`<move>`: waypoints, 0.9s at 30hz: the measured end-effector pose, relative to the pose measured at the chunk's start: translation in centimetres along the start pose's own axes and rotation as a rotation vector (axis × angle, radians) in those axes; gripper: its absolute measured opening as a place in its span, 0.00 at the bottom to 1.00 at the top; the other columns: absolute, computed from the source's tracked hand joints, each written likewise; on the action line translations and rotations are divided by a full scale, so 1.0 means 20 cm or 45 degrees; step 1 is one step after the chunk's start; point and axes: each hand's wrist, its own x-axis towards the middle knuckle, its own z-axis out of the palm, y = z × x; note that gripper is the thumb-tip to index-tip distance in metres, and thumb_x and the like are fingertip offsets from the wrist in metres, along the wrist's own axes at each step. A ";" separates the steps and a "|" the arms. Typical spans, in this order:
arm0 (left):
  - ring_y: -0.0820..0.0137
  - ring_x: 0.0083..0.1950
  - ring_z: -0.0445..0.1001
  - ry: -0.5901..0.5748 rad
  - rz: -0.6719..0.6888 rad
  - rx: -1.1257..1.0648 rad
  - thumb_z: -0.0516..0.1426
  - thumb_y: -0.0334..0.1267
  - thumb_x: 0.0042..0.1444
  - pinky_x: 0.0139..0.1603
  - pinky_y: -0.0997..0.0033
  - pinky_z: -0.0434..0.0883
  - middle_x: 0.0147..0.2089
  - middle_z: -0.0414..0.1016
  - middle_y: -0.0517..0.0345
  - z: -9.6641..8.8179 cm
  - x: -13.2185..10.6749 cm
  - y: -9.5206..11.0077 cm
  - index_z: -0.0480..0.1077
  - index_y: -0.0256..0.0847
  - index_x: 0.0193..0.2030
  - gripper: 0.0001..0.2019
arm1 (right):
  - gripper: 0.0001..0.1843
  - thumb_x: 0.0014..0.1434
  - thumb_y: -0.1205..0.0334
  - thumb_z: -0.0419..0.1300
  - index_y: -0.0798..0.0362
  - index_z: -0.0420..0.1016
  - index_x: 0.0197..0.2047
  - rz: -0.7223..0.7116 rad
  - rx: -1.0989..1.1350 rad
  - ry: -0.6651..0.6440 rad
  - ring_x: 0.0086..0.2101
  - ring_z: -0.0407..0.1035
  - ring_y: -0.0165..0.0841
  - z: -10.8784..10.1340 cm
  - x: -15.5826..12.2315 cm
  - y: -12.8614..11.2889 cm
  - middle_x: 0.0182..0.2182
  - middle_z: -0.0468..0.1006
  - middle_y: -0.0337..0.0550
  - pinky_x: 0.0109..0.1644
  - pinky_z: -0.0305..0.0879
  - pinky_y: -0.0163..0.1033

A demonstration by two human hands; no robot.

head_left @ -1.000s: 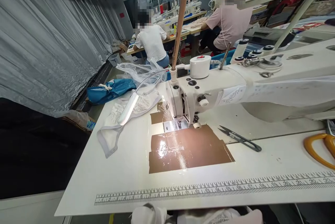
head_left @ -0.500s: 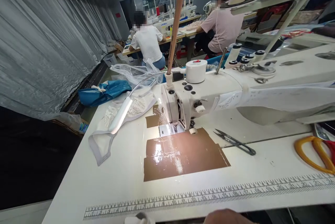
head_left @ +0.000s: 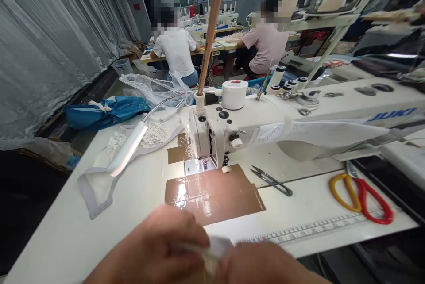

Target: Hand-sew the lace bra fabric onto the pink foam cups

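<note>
Both my hands are at the bottom of the view, blurred by motion, over the front of the white sewing table (head_left: 66, 231). My left hand (head_left: 156, 248) and my right hand (head_left: 262, 264) are closed together on a small piece of white fabric (head_left: 215, 248) between them. Just beyond the hands lies a glossy brown patch (head_left: 215, 193) on the table under the needle of the white sewing machine (head_left: 265, 120). The needle area is lit by a gooseneck lamp (head_left: 128, 147).
Black thread snips (head_left: 272, 181) lie right of the brown patch. Scissors with yellow and red handles (head_left: 361, 191) lie at the far right. A printed ruler (head_left: 312, 228) runs along the table front. White fabric pieces (head_left: 99, 182) sit left. Two people work at machines behind.
The view has swung right and down. My hands, out of sight a second ago, have risen from the bottom edge with a white piece of fabric between them.
</note>
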 end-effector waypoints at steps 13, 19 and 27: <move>0.71 0.29 0.69 -0.131 -0.498 -0.846 0.59 0.45 0.58 0.30 0.75 0.66 0.31 0.75 0.53 0.04 0.16 -0.37 0.75 0.32 0.36 0.14 | 0.11 0.50 0.59 0.69 0.53 0.72 0.32 0.802 1.381 0.572 0.18 0.41 0.21 -0.22 0.11 0.40 0.18 0.58 0.30 0.19 0.47 0.24; 0.73 0.26 0.65 -0.162 -0.570 -0.911 0.60 0.46 0.57 0.26 0.76 0.62 0.27 0.73 0.56 0.04 0.16 -0.39 0.76 0.33 0.34 0.15 | 0.10 0.50 0.61 0.68 0.53 0.71 0.31 0.756 1.213 0.729 0.18 0.41 0.22 -0.38 0.08 0.45 0.18 0.49 0.29 0.17 0.48 0.24; 0.75 0.23 0.58 -0.203 -0.641 -0.942 0.59 0.47 0.57 0.23 0.77 0.56 0.22 0.65 0.61 0.04 0.15 -0.40 0.74 0.33 0.32 0.16 | 0.11 0.47 0.61 0.69 0.53 0.71 0.30 0.681 1.048 0.911 0.17 0.43 0.21 -0.49 0.06 0.48 0.17 0.51 0.29 0.17 0.47 0.24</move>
